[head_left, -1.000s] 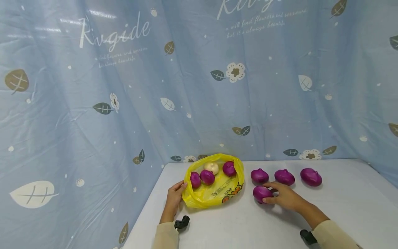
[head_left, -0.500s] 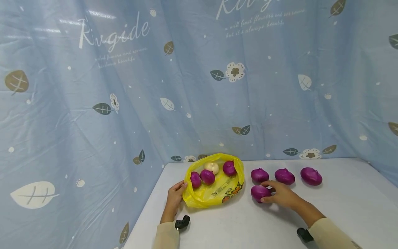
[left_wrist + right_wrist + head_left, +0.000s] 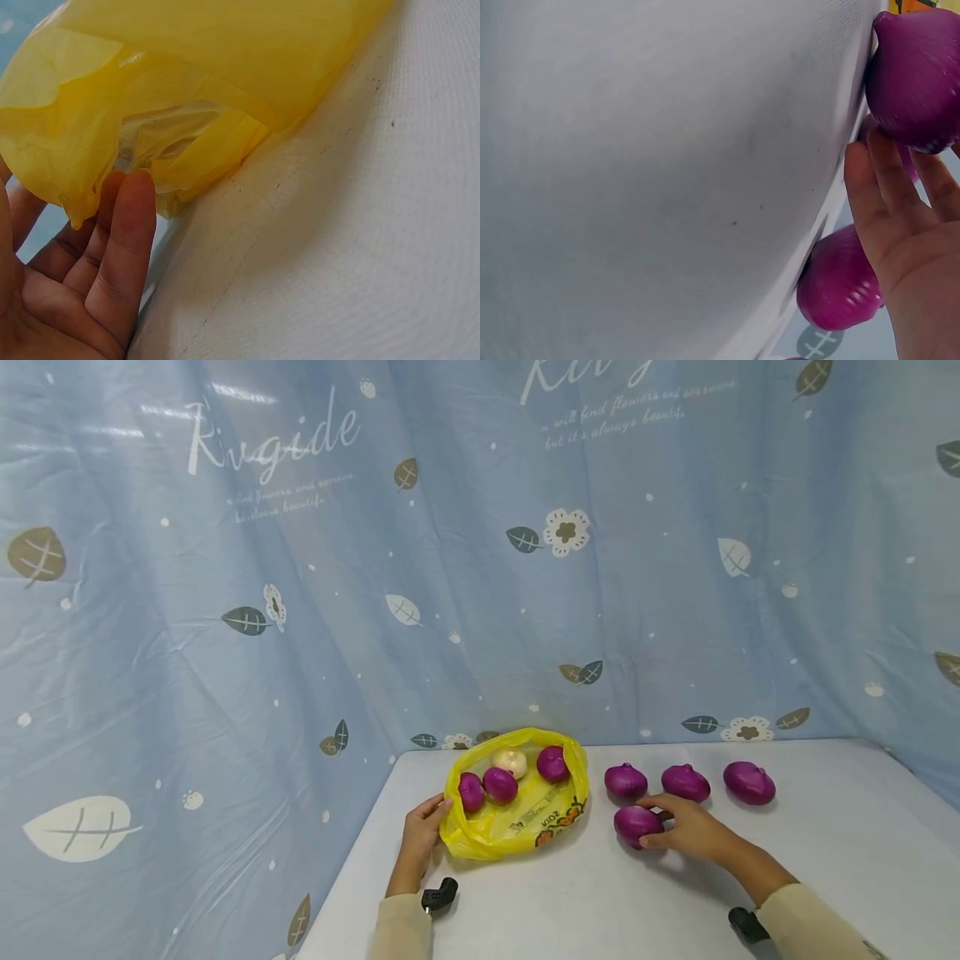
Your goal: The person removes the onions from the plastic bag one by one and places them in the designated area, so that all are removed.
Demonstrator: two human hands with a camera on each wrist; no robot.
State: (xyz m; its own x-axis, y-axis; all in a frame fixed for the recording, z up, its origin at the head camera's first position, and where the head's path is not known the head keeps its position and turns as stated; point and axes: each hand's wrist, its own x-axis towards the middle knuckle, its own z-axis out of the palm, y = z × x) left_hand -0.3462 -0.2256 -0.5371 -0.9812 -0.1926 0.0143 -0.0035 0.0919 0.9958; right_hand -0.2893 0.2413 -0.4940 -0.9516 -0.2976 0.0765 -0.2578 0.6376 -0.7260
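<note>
A yellow plastic bag (image 3: 480, 847) lies with its mouth towards me; inside are several purple onions, one of them a purple onion (image 3: 500, 785), and a whitish onion (image 3: 510, 763). My left hand (image 3: 422, 833) holds the bag's left rim, and in the left wrist view its fingers (image 3: 131, 225) reach up against the yellow plastic. Right of the bag, my right hand (image 3: 692, 832) grips a purple onion (image 3: 632, 827) between thumb and fingers. In the right wrist view the same onion (image 3: 919, 75) sits at the fingertips, low by the tabletop.
Behind the right hand three more purple onions stand in a row: a left one (image 3: 626, 782), a middle one (image 3: 686, 783) and a right one (image 3: 749, 783). The white table (image 3: 570, 902) ends at a blue patterned curtain (image 3: 480, 568).
My right hand with the purple onion shifted slightly left, then back right a little. The left hand and the bag stay where they were.
</note>
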